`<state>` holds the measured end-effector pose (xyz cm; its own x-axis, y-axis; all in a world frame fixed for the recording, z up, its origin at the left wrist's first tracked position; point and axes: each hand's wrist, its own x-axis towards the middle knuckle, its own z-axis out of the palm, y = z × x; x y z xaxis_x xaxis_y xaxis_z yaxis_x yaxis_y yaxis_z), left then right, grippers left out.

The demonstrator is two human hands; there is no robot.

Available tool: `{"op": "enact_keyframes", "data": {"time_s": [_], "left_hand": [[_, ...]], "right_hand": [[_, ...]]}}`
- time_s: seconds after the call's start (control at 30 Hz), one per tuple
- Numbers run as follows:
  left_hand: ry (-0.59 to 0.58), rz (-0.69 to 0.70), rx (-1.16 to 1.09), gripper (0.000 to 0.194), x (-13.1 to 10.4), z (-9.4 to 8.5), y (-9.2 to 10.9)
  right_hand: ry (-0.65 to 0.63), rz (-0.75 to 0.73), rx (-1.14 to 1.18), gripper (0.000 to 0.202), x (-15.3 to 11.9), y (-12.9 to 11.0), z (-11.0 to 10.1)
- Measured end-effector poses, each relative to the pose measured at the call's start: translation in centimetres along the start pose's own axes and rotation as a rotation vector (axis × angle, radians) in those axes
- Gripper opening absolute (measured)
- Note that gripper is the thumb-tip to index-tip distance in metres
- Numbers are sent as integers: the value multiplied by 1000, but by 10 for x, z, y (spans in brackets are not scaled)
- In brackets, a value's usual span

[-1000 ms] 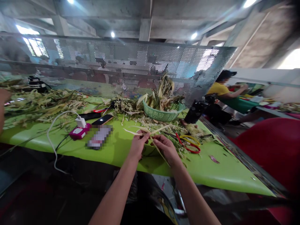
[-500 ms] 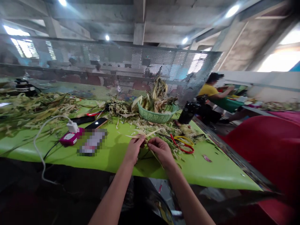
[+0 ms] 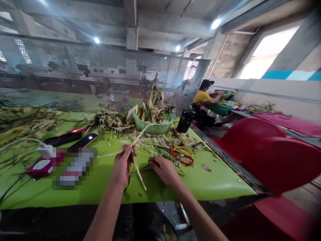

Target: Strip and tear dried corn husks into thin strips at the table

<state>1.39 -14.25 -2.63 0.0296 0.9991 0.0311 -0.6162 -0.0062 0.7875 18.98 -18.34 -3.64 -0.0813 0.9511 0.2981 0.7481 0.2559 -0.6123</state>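
Note:
My left hand [image 3: 124, 162] pinches crossed strips of pale dried corn husk [image 3: 137, 169] over the front of the green table. One strip points up toward the basket, one points left, and one hangs down to the right. My right hand [image 3: 164, 169] is apart from the strips, low over the table beside the husk scraps [image 3: 160, 150]. Its fingers are curled together, and what they hold, if anything, is hidden. Scissors with red and yellow handles [image 3: 184, 155] lie just right of it.
A green plastic basket [image 3: 155, 129] of dried husks stands behind my hands, with a black cylindrical object [image 3: 185, 120] to its right. Phones [image 3: 84, 142] and a magenta box [image 3: 43, 167] with a white plug lie left. Red chairs [image 3: 250, 134] and a seated person [image 3: 202, 97] are at right.
My right hand has let go of the husk strips and moved away from my left hand, toward the table. My left hand still holds them. The view has turned right.

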Motion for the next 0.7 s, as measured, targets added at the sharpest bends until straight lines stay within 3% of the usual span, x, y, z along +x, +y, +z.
{"op": "enact_keyframes", "data": {"time_s": [0.17,0.33,0.53,0.7], "left_hand": [[-54,38,69,24,9,2,23],[-124,24,235,22,22,9,32],[-323,-68,401,24,42,19,19],[-372,-129,465,25,57,31,11]], "right_hand": [[-35,30,-197,18,-6,31,-35],[-61,4,-92,18,0,50,-55],[59,13,132,20,22,31,-66],[103,-117,185,16,50,6,-68]]}}
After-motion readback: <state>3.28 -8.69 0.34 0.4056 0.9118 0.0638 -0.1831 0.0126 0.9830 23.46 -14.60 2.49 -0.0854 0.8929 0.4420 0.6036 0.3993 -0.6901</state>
